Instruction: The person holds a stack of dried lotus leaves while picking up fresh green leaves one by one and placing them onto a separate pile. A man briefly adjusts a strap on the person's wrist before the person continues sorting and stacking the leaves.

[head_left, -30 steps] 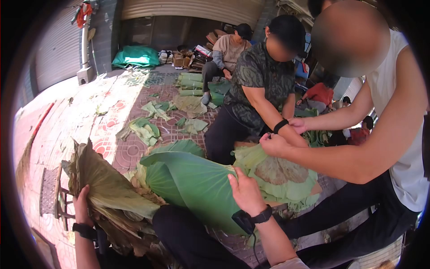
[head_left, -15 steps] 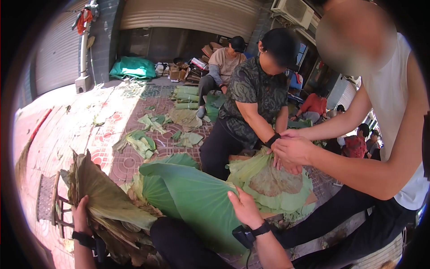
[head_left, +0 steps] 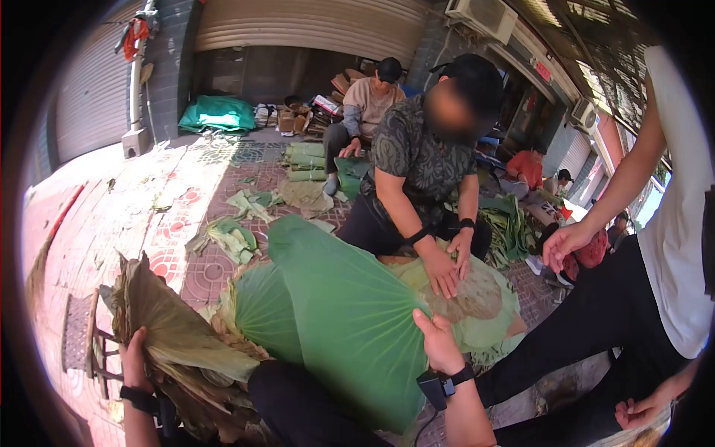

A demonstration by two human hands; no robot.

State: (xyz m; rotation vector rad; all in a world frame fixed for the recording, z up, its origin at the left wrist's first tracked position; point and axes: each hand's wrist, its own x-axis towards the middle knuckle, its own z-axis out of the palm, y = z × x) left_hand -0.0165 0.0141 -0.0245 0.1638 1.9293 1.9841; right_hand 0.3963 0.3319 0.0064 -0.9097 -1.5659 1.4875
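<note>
My left hand (head_left: 135, 360) grips the edge of a stack of dry brown leaves (head_left: 167, 320) at the lower left. With thumb and fingers closed, my right hand (head_left: 441, 344) pinches the edge of a large green leaf (head_left: 342, 320), which hangs spread out in front of me. Behind it lies another green leaf (head_left: 268, 313), beside crumpled yellowish leaf pieces. Opposite me, a seated person (head_left: 428, 171) in a black cap presses both hands on a flat pile of leaves (head_left: 499, 313).
At the right stands a person in a white top (head_left: 674, 208), legs close to my right arm. A low stool (head_left: 93, 335) is at the left. Leaf scraps (head_left: 227, 237) and rolled leaf bundles (head_left: 307, 162) lie on the paving. Other people sit farther back.
My right hand has moved right and slightly down, opening out the green leaf. The standing person's hands have left the seated person's hands, which now rest flat on the pile.
</note>
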